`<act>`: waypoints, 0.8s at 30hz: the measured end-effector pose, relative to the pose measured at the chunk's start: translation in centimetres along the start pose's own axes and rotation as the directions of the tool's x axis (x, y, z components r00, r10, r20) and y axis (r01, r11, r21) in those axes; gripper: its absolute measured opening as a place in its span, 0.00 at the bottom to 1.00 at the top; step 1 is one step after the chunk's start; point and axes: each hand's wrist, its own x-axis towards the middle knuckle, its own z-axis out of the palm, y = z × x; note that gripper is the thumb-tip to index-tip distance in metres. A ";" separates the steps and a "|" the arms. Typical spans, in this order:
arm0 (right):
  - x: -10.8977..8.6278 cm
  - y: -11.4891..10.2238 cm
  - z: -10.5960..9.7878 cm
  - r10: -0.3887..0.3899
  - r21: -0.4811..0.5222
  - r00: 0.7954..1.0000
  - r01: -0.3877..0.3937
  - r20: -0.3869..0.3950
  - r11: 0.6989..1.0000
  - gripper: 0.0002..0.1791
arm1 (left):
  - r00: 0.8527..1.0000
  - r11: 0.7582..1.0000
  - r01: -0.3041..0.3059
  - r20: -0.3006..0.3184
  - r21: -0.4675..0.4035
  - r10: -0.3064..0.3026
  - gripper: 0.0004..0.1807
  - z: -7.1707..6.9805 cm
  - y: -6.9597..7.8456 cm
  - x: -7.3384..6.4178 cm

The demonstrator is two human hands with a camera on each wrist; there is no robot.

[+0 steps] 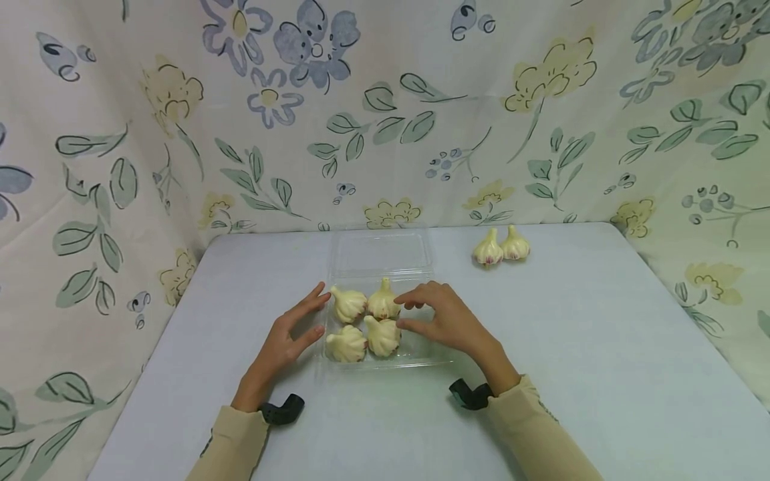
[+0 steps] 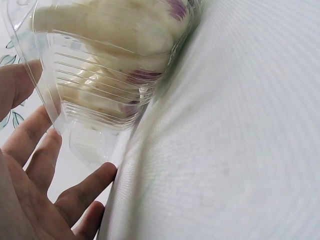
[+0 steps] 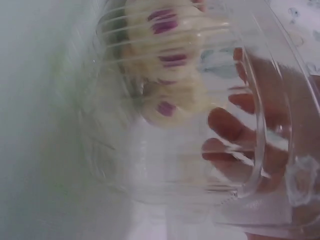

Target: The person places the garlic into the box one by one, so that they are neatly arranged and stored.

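Observation:
A clear plastic clamshell box (image 1: 424, 351) lies with its lid raised back, and several garlic bulbs (image 1: 349, 345) fill its left and middle part. My left hand (image 1: 287, 337) is at the box's left side, fingers spread; in the left wrist view its fingertips (image 2: 47, 140) meet the clear rim. Over the right part of the box is my right hand (image 1: 448, 319), with its index finger and thumb beside the two right-hand bulbs. Through the plastic in the right wrist view, loosely bent fingers (image 3: 227, 125) show with no bulb enclosed; contact with a bulb is unclear.
Two more garlic bulbs (image 1: 502, 247) stand side by side near the back edge of the white table (image 1: 601, 347). The see-through lid (image 1: 381, 254) reaches toward that edge. A flowered curtain (image 1: 385, 153) hangs behind the table and at both sides.

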 end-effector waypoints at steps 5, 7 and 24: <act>-0.1 0.4 -0.6 0.031 0.032 0.996 -0.029 -0.079 0.999 0.17 | 1.000 1.000 0.004 0.000 0.004 -0.004 0.32 0.0 0.1 0.0; -0.1 0.6 -1.0 0.056 0.056 0.991 -0.049 -0.119 0.997 0.15 | 1.000 1.000 0.000 -0.002 0.002 0.000 0.32 0.0 0.1 0.0; -1.3 4.3 -4.4 0.299 0.116 0.919 -0.278 -0.257 0.954 0.15 | 1.000 1.000 0.008 -0.010 -0.015 -0.008 0.32 0.0 0.1 0.0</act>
